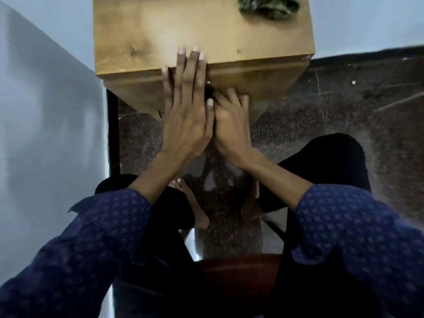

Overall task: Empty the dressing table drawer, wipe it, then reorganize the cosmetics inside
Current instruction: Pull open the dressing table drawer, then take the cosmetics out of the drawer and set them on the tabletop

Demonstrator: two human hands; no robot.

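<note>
A wooden dressing table (160, 31) stands ahead of me, seen from above. Its drawer front (263, 79) sits closed below the top edge. My left hand (188, 106) lies flat with straight fingers over the front edge, fingertips resting on the tabletop. My right hand (231, 120) is just below it with fingers curled at a small dark knob (209, 89) on the drawer front, which the hands mostly hide. No cosmetics are visible.
A crumpled green cloth (268, 5) lies at the far right of the tabletop. A pale wall (46, 111) runs along the left. The dark speckled floor (355, 111) spreads right. My knees and a red seat (241, 271) are below.
</note>
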